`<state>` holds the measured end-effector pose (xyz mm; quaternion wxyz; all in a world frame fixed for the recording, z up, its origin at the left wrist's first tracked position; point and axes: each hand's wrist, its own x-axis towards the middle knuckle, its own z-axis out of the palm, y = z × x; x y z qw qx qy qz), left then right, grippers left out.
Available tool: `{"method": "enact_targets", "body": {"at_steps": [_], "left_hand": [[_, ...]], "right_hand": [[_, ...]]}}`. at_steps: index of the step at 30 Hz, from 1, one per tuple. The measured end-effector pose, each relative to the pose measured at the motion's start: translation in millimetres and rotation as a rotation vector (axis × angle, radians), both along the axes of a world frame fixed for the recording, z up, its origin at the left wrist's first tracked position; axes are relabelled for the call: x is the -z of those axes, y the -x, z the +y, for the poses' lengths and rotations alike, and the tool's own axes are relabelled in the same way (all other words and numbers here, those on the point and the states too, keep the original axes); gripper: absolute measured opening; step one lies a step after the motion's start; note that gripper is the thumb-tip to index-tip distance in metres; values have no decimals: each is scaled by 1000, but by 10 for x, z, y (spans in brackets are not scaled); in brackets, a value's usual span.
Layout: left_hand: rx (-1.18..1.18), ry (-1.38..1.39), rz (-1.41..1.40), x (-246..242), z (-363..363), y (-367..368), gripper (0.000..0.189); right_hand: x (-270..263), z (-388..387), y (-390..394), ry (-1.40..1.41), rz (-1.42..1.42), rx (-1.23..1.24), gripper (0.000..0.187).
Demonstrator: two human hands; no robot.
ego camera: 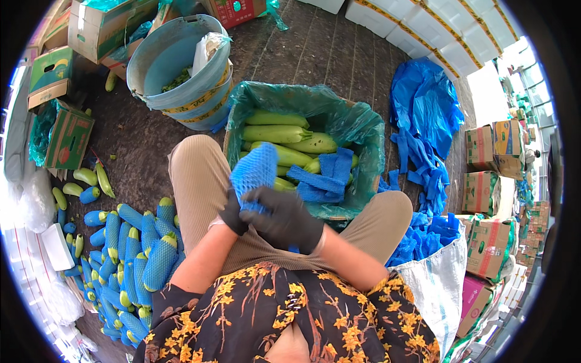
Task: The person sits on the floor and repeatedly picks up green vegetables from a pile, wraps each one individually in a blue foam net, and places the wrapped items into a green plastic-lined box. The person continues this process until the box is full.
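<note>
My left hand [234, 213], in a dark glove, grips the lower end of a blue foam net sleeve [256, 170], held above the near left edge of the box. Over the sleeve's lower right side lies my right hand [288, 218], also gloved, its fingers bent and slightly blurred; its grip is unclear. What is inside the sleeve is hidden. In the box, lined with green plastic film [363, 122], lie several pale green squashes [277, 134]. Flat blue net sleeves [324, 179] rest on top of them.
Net-sleeved squashes [131, 254] are piled at the left, with bare ones [85, 176] beyond. A blue bucket [181, 59] stands behind my left knee. At the right are a white woven sack [435, 281] of blue sleeves, a blue plastic bag [424, 100] and cardboard cartons [479, 195].
</note>
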<state>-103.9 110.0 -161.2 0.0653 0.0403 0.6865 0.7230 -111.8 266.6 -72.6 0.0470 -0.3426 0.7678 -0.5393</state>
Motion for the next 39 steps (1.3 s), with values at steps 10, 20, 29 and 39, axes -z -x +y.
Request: {"method": "enact_targets", "body": {"at_steps": [10,20,29,39], "left_hand": [[-101,1060,648,-492,-50,229,45],[-110,1037,681,-652,-120,-2,41],[573,1299,411,-1365,112,-198,48],[436,1149,773,-1219,-63,-449,50]], "right_hand": [[2134,1148,948,-1402,346,23,25],[1511,1225,789,-1322,330,82,23],[-669,1740,310,302,-560,446,49],[-591,231,-35,256,-405,358,73]]}}
